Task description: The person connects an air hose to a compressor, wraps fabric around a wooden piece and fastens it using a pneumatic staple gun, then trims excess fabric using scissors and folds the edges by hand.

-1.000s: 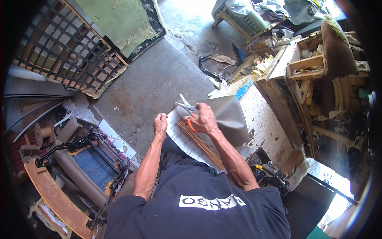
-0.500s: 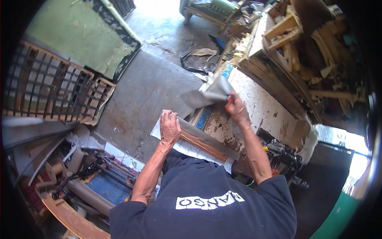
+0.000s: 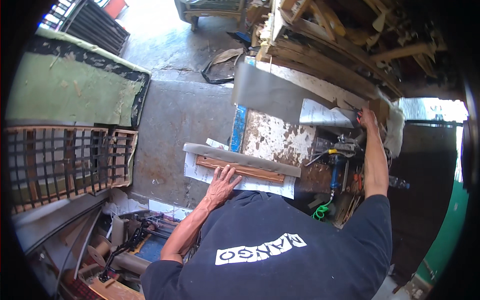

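Observation:
My left hand lies with its fingers spread on a wooden strip. Grey upholstery material runs along the strip's far side, and its pale printed backing shows on the near side. Far out to the right, my right hand is closed on scissors with red-orange handles. Their dark blades point left, beside the folded-over pale corner of a large grey sheet. That sheet lies across the paint-worn bench; whether my right fingers also pinch it is hidden.
An air tool with a blue handle and a coiled green hose lies right of the strip. Scrap wood is piled behind the bench. A green padded panel and a webbed wooden frame stand at left.
My right hand has moved right with the scissors, and the grey sheet now lies spread over the bench. My left hand has shifted from the strip's left end towards its middle.

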